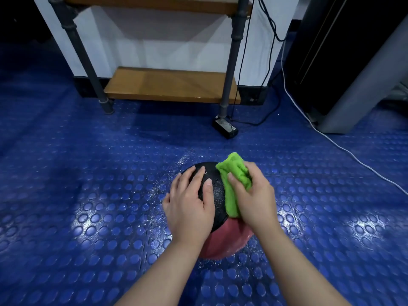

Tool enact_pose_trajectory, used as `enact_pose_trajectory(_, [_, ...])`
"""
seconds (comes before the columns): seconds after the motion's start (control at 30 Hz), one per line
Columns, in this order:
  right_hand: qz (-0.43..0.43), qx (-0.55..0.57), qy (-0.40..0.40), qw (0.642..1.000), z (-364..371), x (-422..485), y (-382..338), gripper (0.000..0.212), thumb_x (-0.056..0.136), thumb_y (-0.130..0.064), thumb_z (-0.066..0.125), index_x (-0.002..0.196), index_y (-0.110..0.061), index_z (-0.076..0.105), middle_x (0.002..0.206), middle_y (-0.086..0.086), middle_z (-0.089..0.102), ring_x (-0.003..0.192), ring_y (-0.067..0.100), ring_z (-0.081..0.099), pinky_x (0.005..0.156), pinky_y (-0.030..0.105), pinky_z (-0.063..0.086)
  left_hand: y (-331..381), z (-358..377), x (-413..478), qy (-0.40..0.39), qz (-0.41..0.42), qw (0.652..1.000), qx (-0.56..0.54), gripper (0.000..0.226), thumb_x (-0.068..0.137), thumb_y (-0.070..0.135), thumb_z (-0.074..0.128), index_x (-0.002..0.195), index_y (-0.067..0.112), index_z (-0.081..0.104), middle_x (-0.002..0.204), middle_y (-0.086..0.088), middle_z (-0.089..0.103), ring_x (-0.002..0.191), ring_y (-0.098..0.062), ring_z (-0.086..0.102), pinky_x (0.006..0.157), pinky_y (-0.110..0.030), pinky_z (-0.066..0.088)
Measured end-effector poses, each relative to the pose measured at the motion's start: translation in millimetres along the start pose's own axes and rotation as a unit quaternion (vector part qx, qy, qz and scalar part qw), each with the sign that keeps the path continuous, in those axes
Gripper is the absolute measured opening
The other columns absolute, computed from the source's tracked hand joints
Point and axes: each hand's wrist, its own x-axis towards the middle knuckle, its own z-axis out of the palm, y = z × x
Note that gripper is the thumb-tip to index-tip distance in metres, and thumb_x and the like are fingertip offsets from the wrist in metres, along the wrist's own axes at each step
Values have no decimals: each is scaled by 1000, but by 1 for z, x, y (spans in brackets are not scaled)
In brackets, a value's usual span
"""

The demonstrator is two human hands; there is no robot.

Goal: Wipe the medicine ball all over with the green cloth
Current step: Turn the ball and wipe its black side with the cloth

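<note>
Both bare forearms reach in from the bottom edge, cut off before the elbows. The left hand (189, 202) lies flat on the ball (216, 191), fingers spread and straight over its black top, gripping nothing. The right hand (254, 195) is closed round the bunched cloth (234, 173), thumb on top, and presses it against the ball's right side. Its other fingers are tucked under the green folds and cannot be made out.

The ball rests on the blue studded floor (88, 173), directly in front of the person. Its lower part is red. The hands and wrists cover much of it, and where it meets the floor is hidden. White specks lie on the floor around it.

Further off, a black adapter (225, 128) lies by a shelf (170, 85) of wooden boards on grey pipe legs, whose upper board is cut by the top edge. A white cable (331, 140) runs across the floor to the right, past a dark unit that is cropped and too dim to identify.
</note>
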Motion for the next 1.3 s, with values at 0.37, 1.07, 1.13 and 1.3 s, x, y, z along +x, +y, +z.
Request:
enact_pose_trajectory(0.37, [61, -87, -64, 992, 12, 30, -3, 29, 92, -45, 53, 101, -19, 44, 88, 0, 62, 85, 24, 57, 71, 37, 43, 0, 2, 6, -21, -10, 1000, 19, 62, 91, 61, 20, 136, 37, 55, 145, 17, 49, 138, -16, 39, 102, -50, 36])
enact_pose_trajectory(1.07, [-24, -212, -37, 976, 28, -9, -6, 45, 89, -57, 40, 115, -20, 46, 122, -3, 57, 121, 26, 46, 98, 44, 41, 1, 0, 0, -9, 24, 1000, -6, 56, 97, 45, 20, 129, 30, 63, 141, 14, 54, 135, -19, 46, 102, -53, 41])
enact_pose_trajectory(1.13, [-9, -199, -16, 980, 28, -1, -12, 31, 92, -48, 47, 104, -19, 43, 113, -2, 59, 112, 26, 48, 87, 45, 44, 1, 1, 2, -7, 18, 1000, 0, 56, 96, 48, 21, 132, 31, 61, 142, 14, 54, 135, -19, 45, 103, -53, 41])
enact_pose_trajectory(1.3, [59, -204, -6, 977, 29, 25, -16, 23, 96, -39, 46, 98, -18, 37, 107, 5, 61, 101, 33, 51, 77, 43, 44, 5, 3, 2, -10, 12, 1000, -1, 57, 95, 50, 21, 134, 34, 59, 144, 15, 52, 138, -19, 41, 105, -54, 37])
